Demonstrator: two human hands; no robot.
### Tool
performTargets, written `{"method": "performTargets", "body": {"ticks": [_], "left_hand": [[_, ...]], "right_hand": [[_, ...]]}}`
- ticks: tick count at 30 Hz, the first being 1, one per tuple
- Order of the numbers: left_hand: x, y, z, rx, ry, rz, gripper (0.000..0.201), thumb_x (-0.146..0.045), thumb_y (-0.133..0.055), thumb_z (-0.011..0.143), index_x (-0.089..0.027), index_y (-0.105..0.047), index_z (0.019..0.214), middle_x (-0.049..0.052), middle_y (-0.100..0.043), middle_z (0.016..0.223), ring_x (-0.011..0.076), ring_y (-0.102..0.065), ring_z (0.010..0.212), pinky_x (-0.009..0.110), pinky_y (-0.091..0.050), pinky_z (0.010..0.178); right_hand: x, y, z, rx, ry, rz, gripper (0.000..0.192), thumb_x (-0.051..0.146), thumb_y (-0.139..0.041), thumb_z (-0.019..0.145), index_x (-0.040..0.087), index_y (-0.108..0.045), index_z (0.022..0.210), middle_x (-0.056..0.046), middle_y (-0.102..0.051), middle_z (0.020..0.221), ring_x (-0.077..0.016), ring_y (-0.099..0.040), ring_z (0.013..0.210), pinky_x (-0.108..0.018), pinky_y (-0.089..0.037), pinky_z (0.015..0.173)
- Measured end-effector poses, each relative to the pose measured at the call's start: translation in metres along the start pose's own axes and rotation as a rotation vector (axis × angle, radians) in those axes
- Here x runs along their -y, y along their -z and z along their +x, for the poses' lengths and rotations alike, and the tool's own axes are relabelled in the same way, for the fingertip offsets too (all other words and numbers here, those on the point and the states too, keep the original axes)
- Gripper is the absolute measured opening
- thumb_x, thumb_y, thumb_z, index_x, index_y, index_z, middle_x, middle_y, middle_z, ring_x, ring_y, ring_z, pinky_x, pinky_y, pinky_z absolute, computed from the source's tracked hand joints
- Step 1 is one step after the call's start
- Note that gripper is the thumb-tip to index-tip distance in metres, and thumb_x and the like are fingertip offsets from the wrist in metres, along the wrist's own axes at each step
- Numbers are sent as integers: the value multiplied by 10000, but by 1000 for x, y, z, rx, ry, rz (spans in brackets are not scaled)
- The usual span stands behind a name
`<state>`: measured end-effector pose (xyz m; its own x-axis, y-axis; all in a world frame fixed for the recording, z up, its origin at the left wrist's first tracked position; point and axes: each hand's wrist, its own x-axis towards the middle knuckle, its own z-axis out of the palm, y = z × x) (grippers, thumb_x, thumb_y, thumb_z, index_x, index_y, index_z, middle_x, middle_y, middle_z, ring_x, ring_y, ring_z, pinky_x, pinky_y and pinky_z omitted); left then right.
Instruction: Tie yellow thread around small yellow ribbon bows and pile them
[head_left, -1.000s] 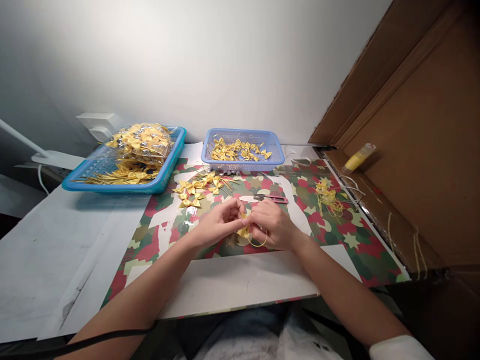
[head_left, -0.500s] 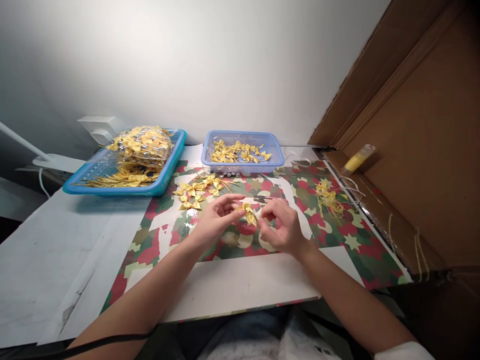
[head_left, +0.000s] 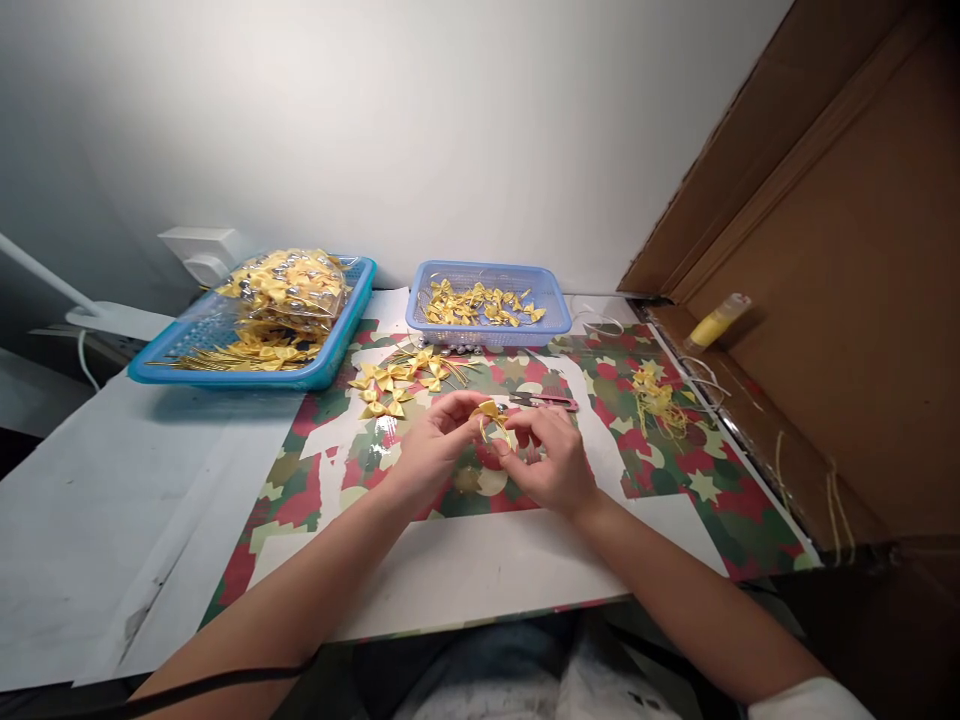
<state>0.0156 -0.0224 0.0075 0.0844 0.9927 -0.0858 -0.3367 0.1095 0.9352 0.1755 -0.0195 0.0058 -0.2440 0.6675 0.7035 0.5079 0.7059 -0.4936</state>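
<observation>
Between my two hands is a yellow ribbon bow (head_left: 489, 409) with a looped gold tie hanging below it. My left hand (head_left: 439, 440) pinches the bow from the left. With thumb and fingertips, my right hand (head_left: 551, 455) grips the looped tie at its right side. Just beyond my right hand lies a pair of thread snips (head_left: 544, 400) with a pinkish handle. Several loose yellow bows (head_left: 386, 378) with gold ties rest on the patterned sheet (head_left: 465, 490) beyond my left hand.
A blue basket (head_left: 225, 382) at the left holds bagged and loose bows. A lilac basket (head_left: 487, 335) with more bows stands against the wall, silver beads (head_left: 457, 350) by it. At right are yellow thread scraps (head_left: 660, 400), a yellow tube (head_left: 718, 322) and a cardboard wall (head_left: 825, 250).
The bow has turned so its looped tie faces me. My right hand has moved left and now grips the tie. More of the snips shows.
</observation>
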Motion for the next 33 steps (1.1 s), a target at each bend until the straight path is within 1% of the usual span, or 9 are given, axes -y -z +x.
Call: {"method": "performTargets", "body": {"ticks": [4, 8, 11, 14, 20, 24, 28, 30, 33], "left_hand": [[-1, -5, -2, 9, 26, -59, 305, -315, -808, 665, -188, -672, 907, 10, -640, 833, 106, -577, 722, 211, -484, 655], [-3, -8, -4, 41, 40, -77, 273, -341, -803, 672, -179, -656, 835, 2, -626, 790, 96, -559, 686, 213, -482, 646], [-4, -8, -5, 41, 14, -22, 248, -353, -781, 704, -172, -642, 802, 3, -621, 761, 104, -562, 690, 206, -474, 616], [-4, -8, -5, 48, -26, 44, 244, -370, -764, 724, -171, -638, 789, 1, -625, 751, 106, -567, 682, 210, -477, 614], [-3, -4, -2, 80, -169, 230, 224, -389, -704, 772, -174, -642, 792, 7, -637, 735, 117, -584, 662, 232, -499, 626], [-3, -1, -3, 103, -295, 399, 140, -318, -637, 818, -178, -647, 816, 25, -658, 795, 129, -605, 700, 240, -505, 643], [-6, 1, -4, 122, -425, 615, 111, -262, -638, 800, -178, -661, 869, 41, -679, 840, 147, -612, 753, 261, -509, 693], [-7, 1, -5, 115, -468, 695, 111, -260, -642, 796, -182, -670, 870, 34, -690, 824, 145, -606, 731, 261, -500, 689], [-7, 1, -6, 64, -491, 745, 93, -254, -627, 803, -194, -685, 845, 25, -702, 793, 145, -605, 696, 259, -485, 669]], "right_hand": [[0, -4, -2, -26, -64, 5, 110, 245, -603, 866, 199, -562, 775, 42, -563, 583, -116, -501, 537, -292, -380, 641], [0, -7, -5, -21, -119, 29, 118, 268, -584, 878, 204, -557, 783, 28, -577, 602, -133, -513, 569, -283, -393, 621], [-1, -7, -5, -13, -113, 16, 113, 270, -568, 886, 201, -562, 797, 17, -595, 621, -143, -528, 593, -291, -394, 639], [-2, -6, -4, 13, -74, -16, 117, 260, -543, 895, 191, -569, 804, 16, -590, 611, -146, -527, 590, -306, -379, 664], [-5, -6, -3, 44, 7, -61, 146, 216, -504, 905, 190, -566, 776, 6, -648, 637, -145, -552, 587, -316, -347, 662], [-5, -6, -3, 27, 42, -92, 182, 176, -505, 887, 194, -556, 713, 20, -629, 579, -129, -540, 553, -306, -326, 638], [-6, -6, -3, 2, 86, -128, 201, 157, -532, 847, 193, -530, 649, 28, -593, 544, -116, -492, 521, -301, -307, 621], [-6, -6, -2, 0, 100, -160, 210, 152, -529, 835, 197, -514, 629, 33, -567, 526, -114, -469, 509, -302, -303, 619], [-6, -5, -2, 2, 110, -177, 207, 140, -516, 820, 204, -497, 623, 39, -544, 509, -116, -461, 500, -302, -302, 613]]}}
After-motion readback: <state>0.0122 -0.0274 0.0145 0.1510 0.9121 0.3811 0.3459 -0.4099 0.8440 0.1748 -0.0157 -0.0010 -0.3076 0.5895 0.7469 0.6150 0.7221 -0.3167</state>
